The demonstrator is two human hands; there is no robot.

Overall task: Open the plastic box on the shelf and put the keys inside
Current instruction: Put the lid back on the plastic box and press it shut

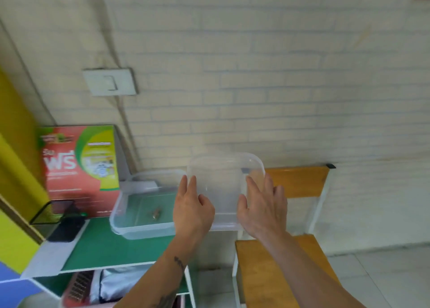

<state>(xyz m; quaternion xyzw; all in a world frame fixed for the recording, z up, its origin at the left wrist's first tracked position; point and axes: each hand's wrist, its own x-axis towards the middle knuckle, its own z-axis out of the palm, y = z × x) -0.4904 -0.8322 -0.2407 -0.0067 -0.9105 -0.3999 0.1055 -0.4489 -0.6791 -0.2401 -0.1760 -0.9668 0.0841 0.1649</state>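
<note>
Both hands, left hand point(192, 205) and right hand point(263, 205), hold the clear lid point(221, 182) (fingers spread along its edges) beside the open plastic box point(142, 228) with keys point(155, 213).

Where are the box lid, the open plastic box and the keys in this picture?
lid point(221, 186): head view, clear middle panel.
plastic box point(121, 214): head view, left wall.
keys point(155, 213): head view, the small metal cluster.

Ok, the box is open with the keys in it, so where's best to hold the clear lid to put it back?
By its two short side edges, one hand per side, as now: left hand on the left edge, right hand on the right. The lid is wide, thin and flexible-looking; carry it left over the box.
</note>
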